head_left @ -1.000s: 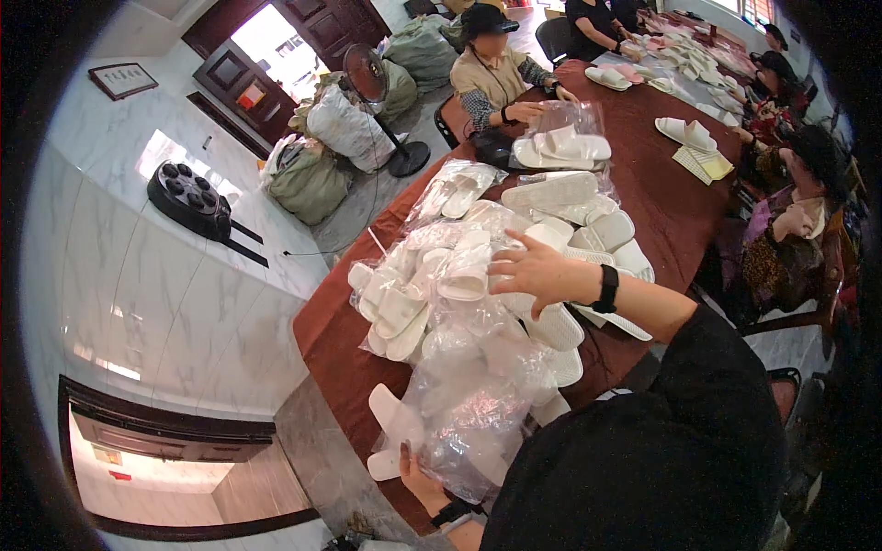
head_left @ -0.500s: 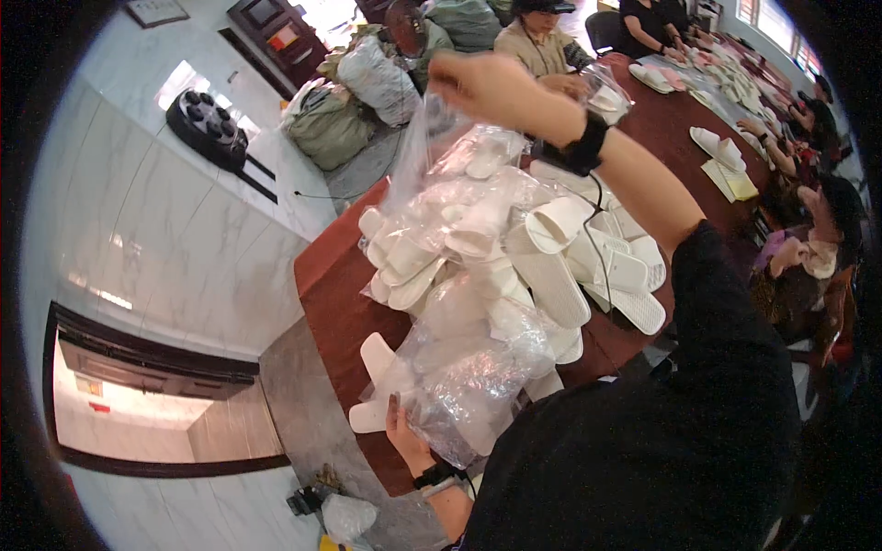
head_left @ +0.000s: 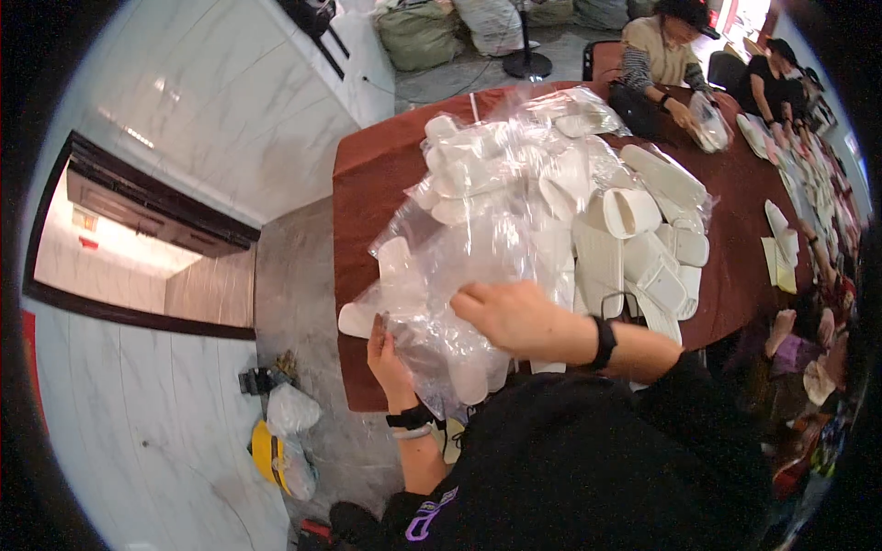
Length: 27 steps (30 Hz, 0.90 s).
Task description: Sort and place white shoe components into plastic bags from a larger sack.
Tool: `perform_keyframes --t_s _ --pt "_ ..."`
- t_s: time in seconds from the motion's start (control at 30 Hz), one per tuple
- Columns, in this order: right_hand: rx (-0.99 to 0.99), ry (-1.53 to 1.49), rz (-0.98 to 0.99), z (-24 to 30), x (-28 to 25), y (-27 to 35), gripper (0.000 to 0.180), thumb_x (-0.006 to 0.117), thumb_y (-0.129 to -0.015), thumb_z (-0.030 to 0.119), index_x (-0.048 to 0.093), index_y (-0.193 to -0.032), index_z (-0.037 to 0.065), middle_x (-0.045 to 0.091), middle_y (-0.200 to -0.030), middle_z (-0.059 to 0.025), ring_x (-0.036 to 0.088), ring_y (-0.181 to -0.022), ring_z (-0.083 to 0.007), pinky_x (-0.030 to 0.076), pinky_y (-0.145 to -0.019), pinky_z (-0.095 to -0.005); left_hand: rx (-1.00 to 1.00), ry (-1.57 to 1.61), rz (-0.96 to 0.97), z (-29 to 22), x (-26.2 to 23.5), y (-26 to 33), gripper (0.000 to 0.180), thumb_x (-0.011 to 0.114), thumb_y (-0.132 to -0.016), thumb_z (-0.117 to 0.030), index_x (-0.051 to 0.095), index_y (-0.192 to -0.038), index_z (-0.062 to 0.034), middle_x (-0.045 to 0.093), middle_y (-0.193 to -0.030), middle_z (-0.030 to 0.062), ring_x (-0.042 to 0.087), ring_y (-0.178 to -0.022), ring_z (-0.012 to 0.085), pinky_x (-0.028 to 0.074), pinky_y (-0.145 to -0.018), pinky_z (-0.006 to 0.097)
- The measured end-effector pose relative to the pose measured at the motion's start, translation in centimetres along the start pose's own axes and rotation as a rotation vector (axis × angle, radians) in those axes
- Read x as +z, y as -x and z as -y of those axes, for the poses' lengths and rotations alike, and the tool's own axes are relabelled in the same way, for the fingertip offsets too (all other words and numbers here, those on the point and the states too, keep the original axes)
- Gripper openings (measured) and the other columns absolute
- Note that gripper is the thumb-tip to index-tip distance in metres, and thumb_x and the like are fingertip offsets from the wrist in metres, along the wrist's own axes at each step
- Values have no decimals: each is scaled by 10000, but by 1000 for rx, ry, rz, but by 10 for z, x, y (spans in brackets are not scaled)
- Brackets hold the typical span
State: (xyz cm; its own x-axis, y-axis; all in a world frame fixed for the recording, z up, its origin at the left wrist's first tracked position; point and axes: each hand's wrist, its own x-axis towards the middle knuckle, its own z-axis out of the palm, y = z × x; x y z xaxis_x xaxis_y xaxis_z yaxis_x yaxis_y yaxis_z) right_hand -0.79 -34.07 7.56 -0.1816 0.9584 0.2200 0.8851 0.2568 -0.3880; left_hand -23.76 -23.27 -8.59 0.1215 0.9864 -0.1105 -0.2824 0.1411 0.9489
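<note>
Doorway: at the far left, a dark-framed doorway [head_left: 138, 248] is seen with a small red patch [head_left: 87, 243] in it, too small to be read.
Floor items: a yellow object [head_left: 266, 455] is partly covered by a whitish bag [head_left: 294, 409]; its kind cannot be made out.
Wall fixture: a black fixture [head_left: 317, 28] is cut off by the top edge.
Table: a brown-red cloth is spread over the table [head_left: 356, 193], its near edge partly hidden by a black garment [head_left: 606, 468].
Left hand: the left hand [head_left: 393, 367] is set at the left edge of a clear plastic bag [head_left: 441, 335], beside a white slipper [head_left: 356, 319]; whether the fingers are closed on the plastic cannot be told.
Print: a purple mark [head_left: 430, 514] is borne by the garment, slanted and not legible.
Bag: white shapes are seen through the glare, on the table between and beyond the hands; their outlines are blurred.
Right hand: the right hand [head_left: 505, 317] is held over the bag, fingers curled inward; whether film is pinched is hidden.
Pile: white slippers [head_left: 597, 262] are heaped beyond, partly under shiny film.
Co-worker: clear film is handled by a person in a beige top [head_left: 643, 46].
Paper: a yellowish sheet [head_left: 784, 266] is partly covered; any writing is too small.
</note>
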Motion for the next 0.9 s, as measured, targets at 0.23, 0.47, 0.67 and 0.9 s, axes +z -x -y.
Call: perform_keyframes --t_s 0.23,0.47,0.67,0.9 --pt "-84 -130 106 17 127 -27 188 502 -822 88 495 -1004 42 609 -921 -96 640 -768 -306 515 -579 -382 -129 152 77 -5 -21 -5 405 419 -951 -108 419 -1336 19 484 -1317 114 511 -1139 224 436 -943 330" --pt "-175 -466 273 27 157 -10 786 685 -743 366 305 -1388 126 323 -1428 -210 578 -1020 -331 474 -804 -459 -220 168 -27 10 -26 -4 465 375 -994 -321 465 -1273 40 540 -1225 120 554 -1070 258 455 -910 387" --pt "-475 -7 -65 -55 157 17 563 679 -726 206 509 -1261 157 519 -1265 -77 542 -1028 -228 435 -840 -361 -330 322 5 16 -32 -19 454 387 -990 -319 485 -1244 44 558 -1197 117 566 -1043 245 467 -887 378" --pt "-494 -435 40 -19 85 44 402 650 -791 122 560 -1183 125 589 -1148 -58 598 -915 -250 489 -769 -334 -242 142 17 40 -28 -24 434 402 -990 -303 511 -1222 47 553 -1208 125 568 -1038 245 474 -872 368"
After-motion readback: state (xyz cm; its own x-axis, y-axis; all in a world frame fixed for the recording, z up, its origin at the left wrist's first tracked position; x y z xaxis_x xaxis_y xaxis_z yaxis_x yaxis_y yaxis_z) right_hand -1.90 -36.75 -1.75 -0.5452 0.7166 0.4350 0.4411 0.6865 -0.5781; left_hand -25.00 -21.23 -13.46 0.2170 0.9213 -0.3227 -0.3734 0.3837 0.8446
